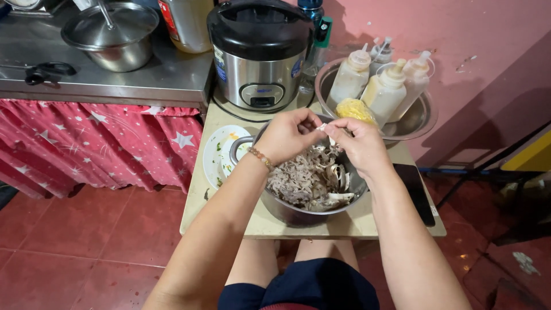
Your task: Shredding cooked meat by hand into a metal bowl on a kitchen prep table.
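Note:
A steel pot (285, 210) of shredded cooked meat (304, 178) stands on a small beige table (252, 221) in front of me. My left hand (288, 136) and my right hand (360, 143) hover over the pot's far rim, fingertips meeting. Both pinch the same small pale piece of meat (322, 128) between them. A beaded bracelet circles my left wrist.
A used white plate (221, 155) lies left of the pot. Behind stand a rice cooker (259, 54) and a steel bowl (422, 117) holding several squeeze bottles. A dark phone (418, 192) lies at the table's right edge. A steel counter with a lidded pan (112, 34) is at back left.

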